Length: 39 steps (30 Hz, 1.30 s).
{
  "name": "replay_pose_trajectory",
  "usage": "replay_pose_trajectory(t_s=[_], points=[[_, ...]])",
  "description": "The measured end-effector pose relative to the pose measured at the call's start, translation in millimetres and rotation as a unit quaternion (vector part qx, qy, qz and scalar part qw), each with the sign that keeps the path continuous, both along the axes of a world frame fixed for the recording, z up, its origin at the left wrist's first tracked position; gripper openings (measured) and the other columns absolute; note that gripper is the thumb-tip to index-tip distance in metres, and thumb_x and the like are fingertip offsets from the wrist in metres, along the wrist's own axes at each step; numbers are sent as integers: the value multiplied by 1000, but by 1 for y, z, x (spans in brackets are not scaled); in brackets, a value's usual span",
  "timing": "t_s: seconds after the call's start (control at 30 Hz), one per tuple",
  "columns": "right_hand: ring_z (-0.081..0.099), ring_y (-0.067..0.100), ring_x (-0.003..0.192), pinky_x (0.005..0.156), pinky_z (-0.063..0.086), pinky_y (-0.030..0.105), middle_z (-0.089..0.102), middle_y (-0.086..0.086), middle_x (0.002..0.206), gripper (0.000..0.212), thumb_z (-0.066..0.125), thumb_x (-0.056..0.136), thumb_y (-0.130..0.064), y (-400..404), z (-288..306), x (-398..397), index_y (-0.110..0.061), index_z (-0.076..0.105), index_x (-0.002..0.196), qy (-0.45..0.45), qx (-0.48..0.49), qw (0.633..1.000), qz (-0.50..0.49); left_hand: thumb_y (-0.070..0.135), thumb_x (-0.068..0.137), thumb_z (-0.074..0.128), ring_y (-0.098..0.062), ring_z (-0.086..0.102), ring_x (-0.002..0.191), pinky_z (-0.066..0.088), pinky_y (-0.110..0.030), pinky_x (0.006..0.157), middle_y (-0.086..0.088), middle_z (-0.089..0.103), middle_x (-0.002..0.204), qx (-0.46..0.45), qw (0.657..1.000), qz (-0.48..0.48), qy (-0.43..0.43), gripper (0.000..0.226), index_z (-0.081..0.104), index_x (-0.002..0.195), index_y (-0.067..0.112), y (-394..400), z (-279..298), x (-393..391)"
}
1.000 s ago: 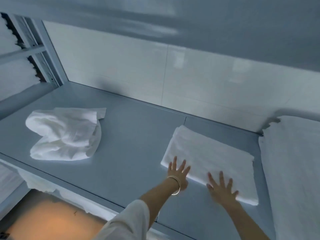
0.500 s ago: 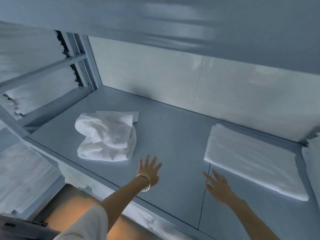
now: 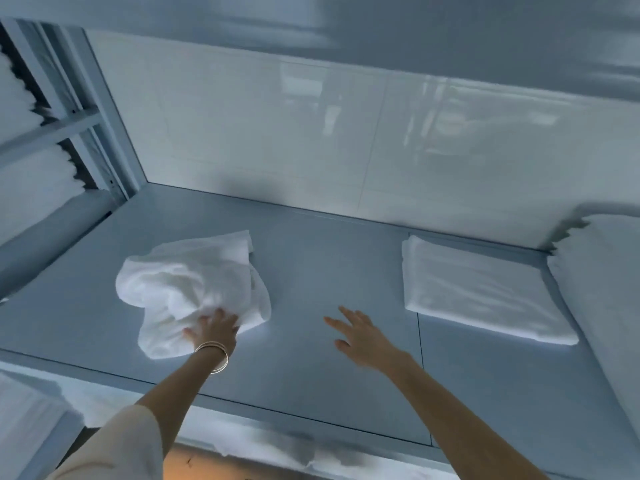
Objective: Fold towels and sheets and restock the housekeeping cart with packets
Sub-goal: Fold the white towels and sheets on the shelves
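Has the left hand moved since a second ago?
Yes. The left hand left the folded white towel and crossed leftward along the shelf onto the crumpled white towel.

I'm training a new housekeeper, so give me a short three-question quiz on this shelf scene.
1. True or false: the left hand touches the crumpled towel.
2. Which lies nearer the right hand: A) folded towel B) stack?
3. Fill in: the right hand hovers open over the bare ___.

Key: 1 true; 2 A; 3 shelf.
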State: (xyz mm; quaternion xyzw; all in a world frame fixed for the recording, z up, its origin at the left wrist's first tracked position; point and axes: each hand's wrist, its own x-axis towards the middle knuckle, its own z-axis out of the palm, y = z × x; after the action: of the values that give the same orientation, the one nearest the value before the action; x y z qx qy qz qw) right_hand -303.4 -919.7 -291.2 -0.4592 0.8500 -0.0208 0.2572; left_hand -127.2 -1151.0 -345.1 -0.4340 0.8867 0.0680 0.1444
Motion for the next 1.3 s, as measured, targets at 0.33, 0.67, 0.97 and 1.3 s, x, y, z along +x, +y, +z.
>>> replay_pose_trajectory(t_s=[0.33,0.67,0.97,1.3], points=[[3,27,145,114,20,49,0,-6,159,55,37,100,-21,2,1,21,-37,16,149,22,34,999,19,35,99,38,-27,14,141,19,-69,102,-4,24,149,50,930,-360,-64,40,40,137,25,66,1,-21],[-9,32,144,112,9,58,-12,-6,158,73,53,93,-27,25,-15,32,-43,8,148,106,108,988,24,18,88,53,-18,4,146,3,-55,114,23,10,150,-65,927,-366,-54,36,57,119,37,-40,14,68],[58,27,100,81,45,32,57,4,117,31,40,92,-9,10,-27,53,-17,51,120,7,-69,995,-69,53,75,65,-34,18,143,18,-60,111,-7,19,156,36,947,-298,112,88,1,133,43,38,0,31],[52,15,70,54,38,17,59,-1,81,27,49,86,3,-20,47,27,-22,57,91,-192,-381,859,-284,79,42,57,-24,12,143,20,-51,113,-1,5,157,180,949,-216,140,119,22,145,30,35,7,16]])
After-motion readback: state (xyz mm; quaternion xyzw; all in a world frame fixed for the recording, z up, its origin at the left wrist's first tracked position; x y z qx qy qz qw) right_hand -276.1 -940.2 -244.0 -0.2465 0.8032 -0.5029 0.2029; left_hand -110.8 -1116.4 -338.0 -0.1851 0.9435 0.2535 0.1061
